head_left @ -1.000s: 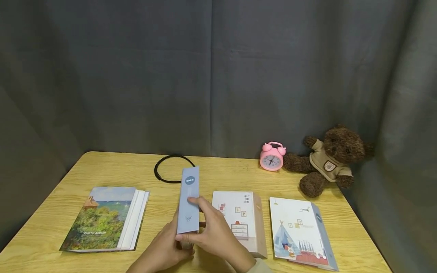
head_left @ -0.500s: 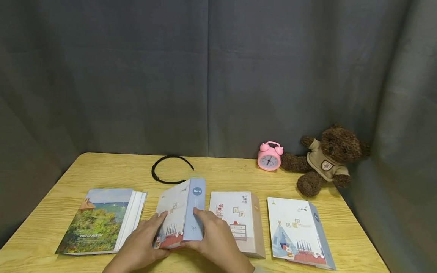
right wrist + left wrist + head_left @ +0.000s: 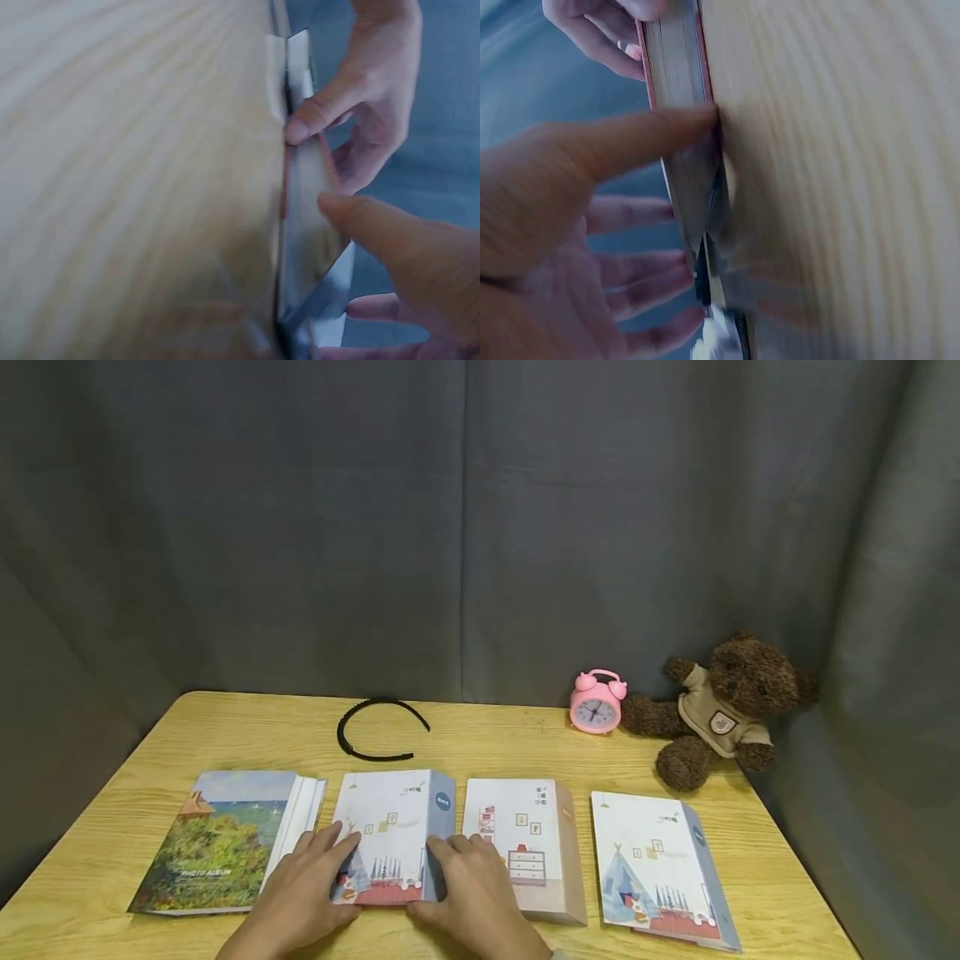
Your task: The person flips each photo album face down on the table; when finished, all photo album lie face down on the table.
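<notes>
A photo album (image 3: pixel 390 835) with a white tent-and-room cover and blue spine lies flat on the table in the head view, second from the left. My left hand (image 3: pixel 300 885) holds its left side, thumb at the front edge. At the spine side, my right hand (image 3: pixel 472 885) grips the front right corner. In the left wrist view, the left thumb crosses the page block (image 3: pixel 676 75) down to the table. The right wrist view has the right hand (image 3: pixel 420 262) with its thumb on the front edge. Fingertips beyond the album are partly hidden.
A landscape-covered photo album (image 3: pixel 217 843) lies to the left. To the right are a beige-spined album (image 3: pixel 525 843) and another tent-covered album (image 3: pixel 652 868). Behind them are a black headband (image 3: pixel 345 735), a pink alarm clock (image 3: pixel 596 706) and a brown teddy bear (image 3: pixel 720 718). Grey curtains surround the table.
The album has gone from standing spine-up, through a tilt, to lying flat, cover upward. My left hand has shifted left with it; both hands are now at its front part.
</notes>
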Demonstrator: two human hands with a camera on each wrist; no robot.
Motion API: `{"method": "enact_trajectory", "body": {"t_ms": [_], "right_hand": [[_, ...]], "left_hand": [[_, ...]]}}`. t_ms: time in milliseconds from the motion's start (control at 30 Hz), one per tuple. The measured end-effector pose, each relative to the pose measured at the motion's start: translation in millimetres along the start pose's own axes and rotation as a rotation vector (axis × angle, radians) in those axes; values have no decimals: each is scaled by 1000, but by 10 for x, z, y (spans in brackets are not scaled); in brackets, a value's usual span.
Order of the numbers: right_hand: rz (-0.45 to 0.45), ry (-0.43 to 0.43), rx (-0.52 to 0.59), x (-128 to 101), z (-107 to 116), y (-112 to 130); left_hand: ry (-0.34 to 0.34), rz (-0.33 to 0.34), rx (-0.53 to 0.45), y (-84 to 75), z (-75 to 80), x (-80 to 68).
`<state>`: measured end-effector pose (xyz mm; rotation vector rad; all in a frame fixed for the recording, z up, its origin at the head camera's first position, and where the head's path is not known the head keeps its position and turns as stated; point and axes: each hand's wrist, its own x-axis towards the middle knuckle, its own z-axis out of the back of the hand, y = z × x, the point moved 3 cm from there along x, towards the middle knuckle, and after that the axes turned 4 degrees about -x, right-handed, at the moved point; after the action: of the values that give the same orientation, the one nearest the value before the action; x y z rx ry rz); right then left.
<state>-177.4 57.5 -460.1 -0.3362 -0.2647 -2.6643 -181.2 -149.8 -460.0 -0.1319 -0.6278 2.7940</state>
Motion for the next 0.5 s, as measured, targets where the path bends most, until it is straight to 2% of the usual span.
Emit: {"method": "enact_trajectory", "body": {"t_ms": [133, 233, 300, 367, 500], "right_hand": [[-1, 3, 57, 77, 22, 92], [19, -19, 114, 207, 92, 183], [35, -29, 154, 313, 138, 259], [56, -15, 189, 417, 169, 362], [94, 62, 247, 569, 161, 636]], "left_hand": [[18, -12, -145, 118, 124, -119], [-46, -26, -244, 259, 325, -227], [-108, -23, -263, 393, 487, -287], [-141, 9, -283, 564, 633, -330], [-107, 122, -343, 945, 769, -419]]}}
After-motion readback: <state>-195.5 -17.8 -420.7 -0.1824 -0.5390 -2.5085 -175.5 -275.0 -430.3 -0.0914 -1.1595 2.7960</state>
